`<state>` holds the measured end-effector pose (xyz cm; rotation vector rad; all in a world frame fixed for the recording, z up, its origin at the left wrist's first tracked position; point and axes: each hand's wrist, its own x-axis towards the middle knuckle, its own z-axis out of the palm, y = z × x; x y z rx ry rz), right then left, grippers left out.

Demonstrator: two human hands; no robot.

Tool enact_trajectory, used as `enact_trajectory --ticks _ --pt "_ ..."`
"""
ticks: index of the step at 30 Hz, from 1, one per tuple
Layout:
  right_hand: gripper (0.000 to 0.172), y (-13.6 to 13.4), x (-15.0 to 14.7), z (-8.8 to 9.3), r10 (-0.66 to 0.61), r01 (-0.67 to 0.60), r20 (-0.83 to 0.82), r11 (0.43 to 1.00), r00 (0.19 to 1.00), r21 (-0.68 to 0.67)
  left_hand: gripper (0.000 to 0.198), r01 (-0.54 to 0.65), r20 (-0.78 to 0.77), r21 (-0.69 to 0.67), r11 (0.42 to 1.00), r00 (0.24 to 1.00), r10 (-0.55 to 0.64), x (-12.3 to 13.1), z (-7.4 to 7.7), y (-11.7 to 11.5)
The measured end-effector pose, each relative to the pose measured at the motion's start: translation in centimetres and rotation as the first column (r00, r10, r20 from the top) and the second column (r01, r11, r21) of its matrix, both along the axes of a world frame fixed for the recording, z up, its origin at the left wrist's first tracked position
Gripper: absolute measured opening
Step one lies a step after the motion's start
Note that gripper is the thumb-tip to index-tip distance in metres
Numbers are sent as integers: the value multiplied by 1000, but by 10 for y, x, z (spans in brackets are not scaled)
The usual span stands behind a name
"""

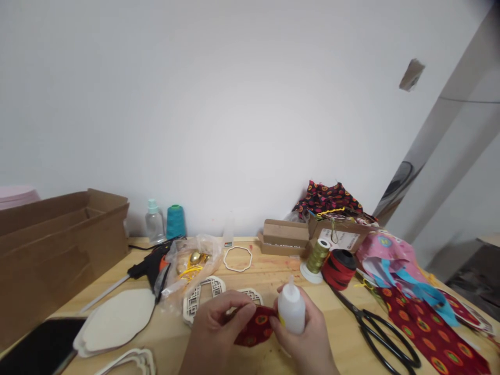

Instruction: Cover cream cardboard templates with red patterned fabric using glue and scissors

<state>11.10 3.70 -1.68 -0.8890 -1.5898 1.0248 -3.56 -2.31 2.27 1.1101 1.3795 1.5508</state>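
Low in the centre of the head view, my left hand [221,330] pinches a small red patterned fabric piece [255,328] between thumb and fingers. My right hand [307,333] is wrapped round a white squeeze bottle [292,311], which stands nearly upright with its nozzle up. The right thumb touches the right edge of the fabric. Behind my left hand lie pale lattice frames [203,291], partly hidden by it. A thin scalloped ring [238,259] rests farther back on the wooden table [269,268].
Left: a cardboard box [58,250], glue gun [146,263], cream panels [117,320], black flat object [39,346] and plastic bag [195,260]. Right: gold thread [318,255], red thread [339,271], black scissors [385,333], red fabric [429,328] and a fabric-filled box [339,234].
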Motion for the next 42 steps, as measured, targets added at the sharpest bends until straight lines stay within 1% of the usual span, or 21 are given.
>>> enact_trajectory --ticks 2,4,5,7,9,11,15,17,20,22,25,26,28,31,33,35,38,40,42 --pt "30 1 0 2 28 -29 -26 999 999 -34 15 16 -37 5 1000 999 -16 -2 -2 0" --pt "31 3 0 1 61 -67 -64 993 996 -98 20 36 -5 -19 999 999 -36 -2 -3 2" --pt "32 4 0 0 72 -84 -89 987 993 -134 23 45 35 -35 998 998 -44 -2 -4 2" --pt "34 7 0 -2 92 -119 -142 973 986 -196 29 63 164 -87 994 985 -48 0 -4 3" --pt "37 9 0 -4 104 -150 -196 959 975 -241 36 57 280 -148 987 960 -13 2 -3 3" --pt "40 9 0 -4 105 -172 -243 947 964 -272 38 55 318 -174 983 948 4 3 -4 3" --pt "42 9 0 -4 114 -201 -285 932 952 -301 29 104 240 -152 983 969 -65 1 -8 4" --pt "40 8 0 -4 121 -210 -289 931 950 -299 25 102 212 -141 985 975 -71 -1 -10 4" --pt "41 7 -1 -4 131 -229 -314 926 940 -301 28 140 251 -130 982 962 -104 0 -10 2" --pt "43 6 -1 -4 131 -253 -348 908 928 -334 32 140 320 -149 979 944 -87 1 -8 0" --pt "45 6 -1 -4 121 -294 -406 870 906 -396 38 58 368 -210 976 930 24 3 -4 0" --pt "45 6 -1 -5 124 -312 -423 858 897 -409 38 46 357 -211 976 934 33 3 -4 0" --pt "45 7 0 -6 140 -345 -449 842 882 -414 38 69 318 -180 981 948 -8 2 -5 1" --pt "45 8 0 -9 156 -350 -447 850 881 -393 31 132 283 -134 982 955 -90 0 -8 2" --pt "45 8 -1 -11 164 -339 -426 862 890 -377 27 168 296 -111 980 947 -128 -1 -10 2" --pt "44 8 -1 -11 169 -330 -405 869 899 -368 26 191 305 -101 976 940 -152 -1 -11 3" --pt "43 7 -2 -8 176 -322 -383 875 907 -362 28 167 285 -131 977 950 -124 -2 -12 5" --pt "43 5 -2 -6 179 -319 -373 877 911 -359 27 126 245 -160 979 966 -85 -2 -10 6" --pt "43 4 -2 -3 195 -325 -360 880 912 -347 24 120 227 -167 979 971 -80 -2 -8 6"
